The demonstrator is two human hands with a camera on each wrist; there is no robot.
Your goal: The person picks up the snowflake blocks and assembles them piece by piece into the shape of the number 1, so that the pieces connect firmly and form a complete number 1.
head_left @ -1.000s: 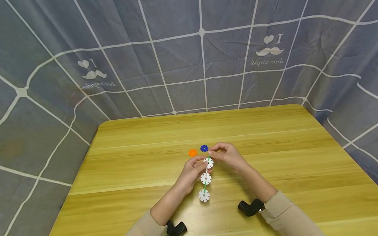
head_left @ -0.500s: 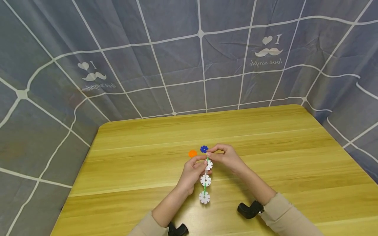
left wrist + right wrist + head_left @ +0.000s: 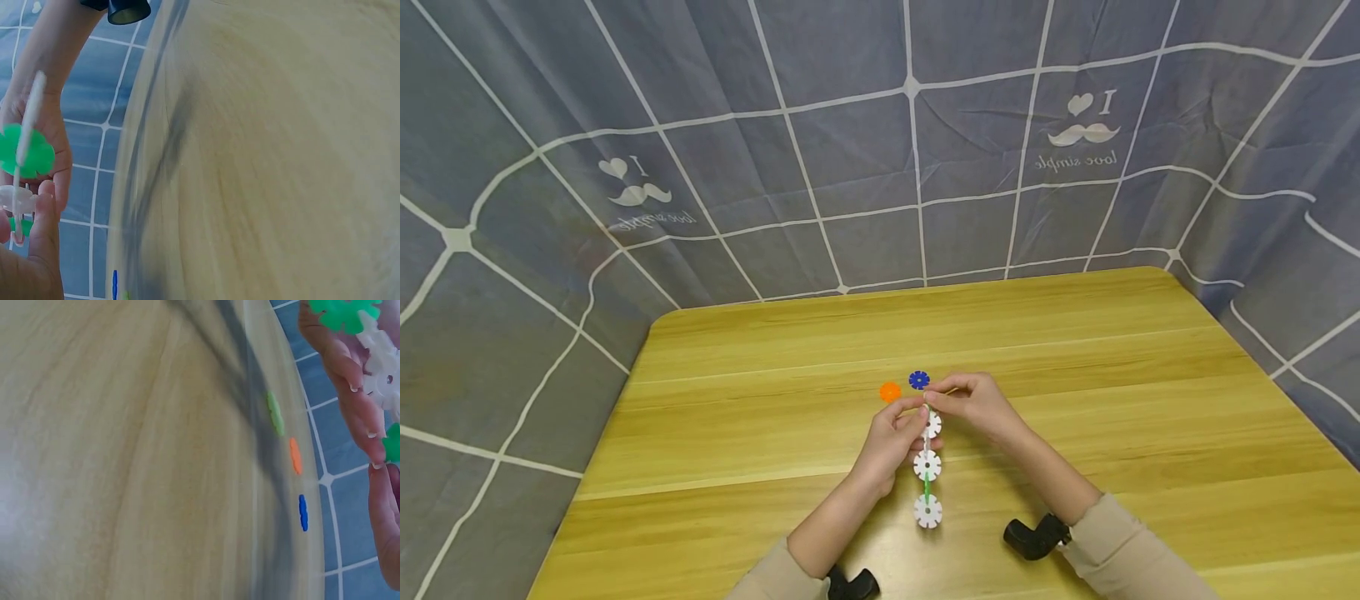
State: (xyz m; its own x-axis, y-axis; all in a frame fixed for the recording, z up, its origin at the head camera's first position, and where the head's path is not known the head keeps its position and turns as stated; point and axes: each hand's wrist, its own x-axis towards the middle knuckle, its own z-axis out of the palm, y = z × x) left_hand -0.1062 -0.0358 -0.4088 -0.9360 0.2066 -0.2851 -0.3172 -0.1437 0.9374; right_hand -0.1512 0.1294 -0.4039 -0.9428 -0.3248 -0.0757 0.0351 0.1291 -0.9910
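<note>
A chain of white and green notched plastic discs (image 3: 927, 466) runs toward the person, held above the table. The white discs face up, and a green disc (image 3: 28, 150) sits crosswise between them. My left hand (image 3: 886, 442) grips the chain near its far end, thumb and fingers around a white disc (image 3: 381, 381). With thumb and index fingertip, my right hand (image 3: 976, 405) pinches the far tip, where a green disc (image 3: 392, 444) shows in the right wrist view. The fingers partly hide this end.
A blue disc (image 3: 919, 380) and an orange disc (image 3: 890, 392) lie flat just beyond the hands on the wooden table (image 3: 760, 392). Beside them in the right wrist view is a light green disc (image 3: 275, 414). A grey curtain (image 3: 865, 167) hangs around the table's back and sides.
The chain has come slightly toward the person, its near end swinging right. My right fingertips have moved a little left and closer to my left hand, covering the green piece at the tip.
</note>
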